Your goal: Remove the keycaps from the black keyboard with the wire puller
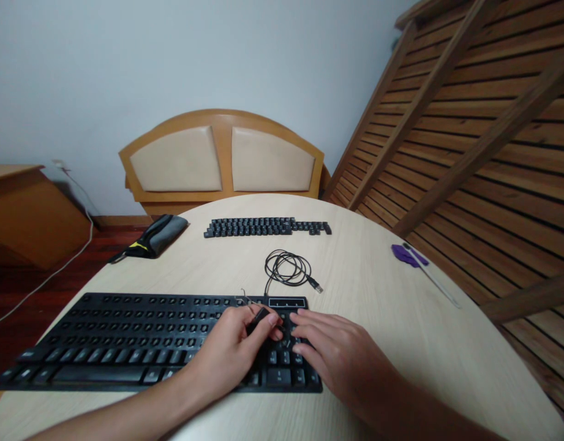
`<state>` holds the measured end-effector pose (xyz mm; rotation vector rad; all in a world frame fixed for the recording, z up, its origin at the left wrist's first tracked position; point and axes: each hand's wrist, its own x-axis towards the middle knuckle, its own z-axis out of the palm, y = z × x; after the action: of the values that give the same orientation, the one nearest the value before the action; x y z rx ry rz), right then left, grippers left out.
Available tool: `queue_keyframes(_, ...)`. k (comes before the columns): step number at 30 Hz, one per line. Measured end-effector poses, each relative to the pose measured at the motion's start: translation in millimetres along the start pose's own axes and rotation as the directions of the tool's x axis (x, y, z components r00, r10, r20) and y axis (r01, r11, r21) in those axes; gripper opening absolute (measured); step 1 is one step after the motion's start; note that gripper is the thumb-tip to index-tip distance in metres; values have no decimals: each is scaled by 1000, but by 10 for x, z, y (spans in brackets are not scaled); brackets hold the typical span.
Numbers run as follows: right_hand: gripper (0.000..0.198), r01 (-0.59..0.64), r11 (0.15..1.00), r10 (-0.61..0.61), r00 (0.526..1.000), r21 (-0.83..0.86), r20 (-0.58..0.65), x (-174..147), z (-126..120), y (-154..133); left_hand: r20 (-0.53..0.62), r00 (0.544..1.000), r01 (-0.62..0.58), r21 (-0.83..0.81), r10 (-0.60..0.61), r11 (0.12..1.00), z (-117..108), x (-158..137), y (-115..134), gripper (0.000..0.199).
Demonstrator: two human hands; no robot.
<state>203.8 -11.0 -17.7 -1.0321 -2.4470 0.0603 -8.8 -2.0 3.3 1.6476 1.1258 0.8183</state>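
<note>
A black keyboard [125,334] lies across the near part of the table. Its upper rows show bare key sockets, while the lower rows and part of the number pad still carry keycaps. My left hand [238,337] is closed around a wire keycap puller [245,299] with a dark handle, its thin wire ends pointing up and away over the top row. My right hand [334,349] rests at the right edge of the number pad, fingers stretched out and touching or just above the keys; its fingertips partly cover them.
Removed keycaps [249,227] stand in rows at the far side of the table [364,269]. A coiled USB cable [288,268] lies behind the keyboard. A dark pouch [157,236] is at left; a purple cloth [408,255] and a thin long-handled brush [435,278] are at right.
</note>
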Motion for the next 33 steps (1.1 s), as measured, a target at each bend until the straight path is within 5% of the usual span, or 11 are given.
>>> queue_keyframes(10,18,11,1000,-11,1000,-4,3,4,-18,-15,25,999,36,-104,-34,994,-15,35,2,36)
queue_keyframes(16,16,-56,998,55,998,34,12,44,-73,-20,-80,995,42,-180,-57,983,-52,62,2,35)
queue_keyframes(24,18,-27,997,29,999,72,-24,86,-96,70,-129,992,5,-95,-17,996,-29,49,-36,32)
queue_keyframes(33,12,-293,952,299,953,-91,54,167,-367,449,-90,996,2,-34,-5,999,-28,49,-36,32)
